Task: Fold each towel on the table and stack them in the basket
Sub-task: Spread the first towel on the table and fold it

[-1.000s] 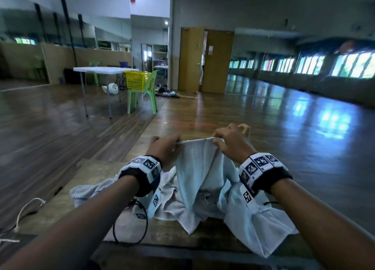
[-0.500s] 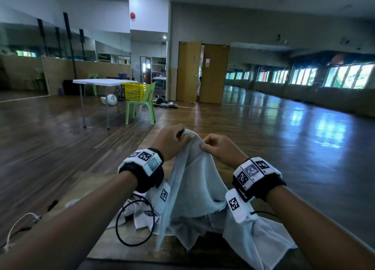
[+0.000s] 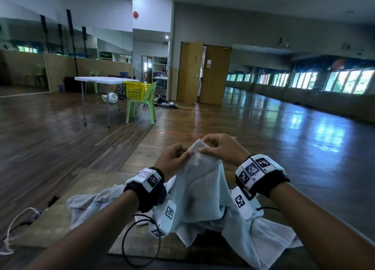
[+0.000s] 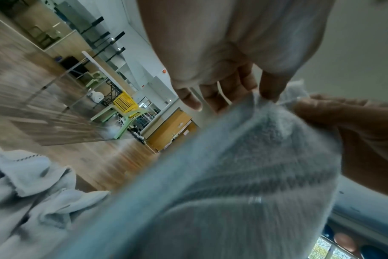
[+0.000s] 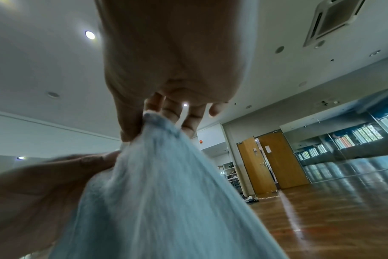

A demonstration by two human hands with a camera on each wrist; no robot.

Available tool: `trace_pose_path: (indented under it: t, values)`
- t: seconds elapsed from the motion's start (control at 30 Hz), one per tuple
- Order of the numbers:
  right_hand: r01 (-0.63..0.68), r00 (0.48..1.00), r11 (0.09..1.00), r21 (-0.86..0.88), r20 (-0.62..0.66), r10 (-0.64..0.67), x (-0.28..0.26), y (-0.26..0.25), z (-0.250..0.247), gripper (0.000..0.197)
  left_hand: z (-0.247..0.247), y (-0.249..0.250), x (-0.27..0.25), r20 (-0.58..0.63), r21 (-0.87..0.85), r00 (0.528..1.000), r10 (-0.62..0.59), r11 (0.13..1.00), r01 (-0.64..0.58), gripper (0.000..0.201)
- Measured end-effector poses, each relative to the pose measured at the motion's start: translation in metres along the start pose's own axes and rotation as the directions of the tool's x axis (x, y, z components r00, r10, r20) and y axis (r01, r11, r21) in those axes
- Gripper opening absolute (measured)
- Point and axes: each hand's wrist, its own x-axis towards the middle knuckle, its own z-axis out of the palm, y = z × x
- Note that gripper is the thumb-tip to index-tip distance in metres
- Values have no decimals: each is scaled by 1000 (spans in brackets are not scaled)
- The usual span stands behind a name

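Observation:
A pale grey-blue towel (image 3: 200, 190) hangs from both my hands above the wooden table (image 3: 50, 225). My left hand (image 3: 174, 158) pinches its top edge between thumb and fingers, and my right hand (image 3: 219, 148) pinches the same bunched corner right beside it. In the left wrist view the towel (image 4: 244, 175) fills the lower frame under my left hand (image 4: 250, 87). The right wrist view shows my right hand (image 5: 157, 112) gripping the towel (image 5: 162, 192). A second light towel (image 3: 91, 202) lies crumpled on the table to the left. A yellow basket (image 3: 136, 90) sits far off on a green chair.
A green chair (image 3: 142, 107) and a white folding table (image 3: 101, 81) stand far ahead left on the wooden floor. A black cable loop (image 3: 140, 243) lies on the table near my left wrist. A white cord (image 3: 16, 221) trails at the table's left edge.
My hands have come close together, from stretching the towel's edge apart to pinching one bunched corner. The towel has been lifted a little higher off the table.

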Motion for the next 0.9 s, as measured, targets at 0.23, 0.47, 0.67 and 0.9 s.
trace_pose_path:
  t: [0.23, 0.47, 0.67, 0.9]
  values:
    - [26, 998, 1000, -6, -55, -26, -2, -16, -8, 5, -9, 2, -5, 92, 215, 990, 111, 968, -129, 29]
    - [-19, 973, 999, -41, -232, 9, -2, -14, -41, 11, -40, -24, -15, 68, 482, 997, -38, 876, 1, 20]
    - [-65, 940, 998, -28, -338, 52, -3, -6, -83, 2, -90, -14, -13, 65, 561, 995, -79, 827, 29, 30]
    - [-85, 953, 983, -164, -301, 32, -6, -5, -120, 1, -135, 46, 3, -14, 555, 1000, -3, 832, 10, 13]
